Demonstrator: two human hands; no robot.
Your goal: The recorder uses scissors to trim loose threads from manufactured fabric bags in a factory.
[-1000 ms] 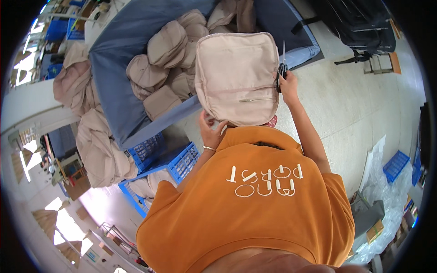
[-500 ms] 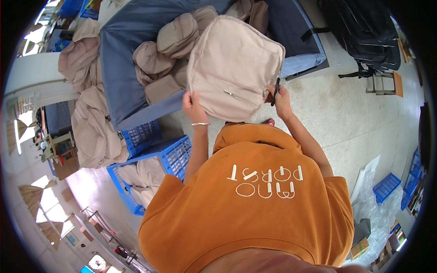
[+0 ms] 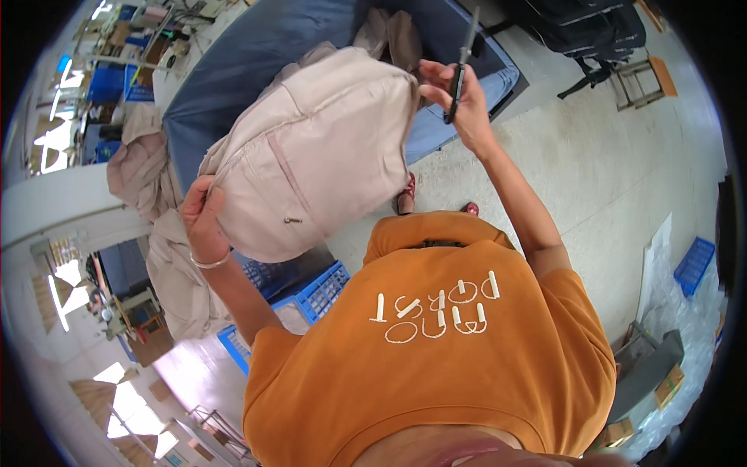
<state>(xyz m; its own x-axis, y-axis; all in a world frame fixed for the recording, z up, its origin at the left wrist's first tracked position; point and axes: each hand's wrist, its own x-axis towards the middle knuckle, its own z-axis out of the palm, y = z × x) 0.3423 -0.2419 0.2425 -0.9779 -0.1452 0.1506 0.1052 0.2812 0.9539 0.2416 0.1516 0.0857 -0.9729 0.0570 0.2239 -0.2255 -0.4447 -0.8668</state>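
one blue bin [image 3: 204, 89] stands beyond both hands, with beige pieces [image 3: 389, 35] in it, too overlapped to count. past the right hand lie black packs [image 3: 580, 27], their number unclear. one beige bag [image 3: 307, 167] hangs tilted between the hands, in front of the bin, one small zip pull [image 3: 292, 220] showing on its face, nearer the left hand. at least one blue crate [image 3: 327, 289] sits by the left forearm; one more blue crate [image 3: 694, 266] lies well off to the right of the right hand. of the two hands, the left hand [image 3: 204, 222] grips the bag's lower left edge; the right hand [image 3: 471, 113] is closed round one pair of scissors [image 3: 455, 95], blades pointing away, fingertips at the bag's far right corner, though i cannot tell if they pinch it. two red shoes [image 3: 471, 208] show below the right hand, and one bangle [image 3: 210, 263] circles the left wrist.
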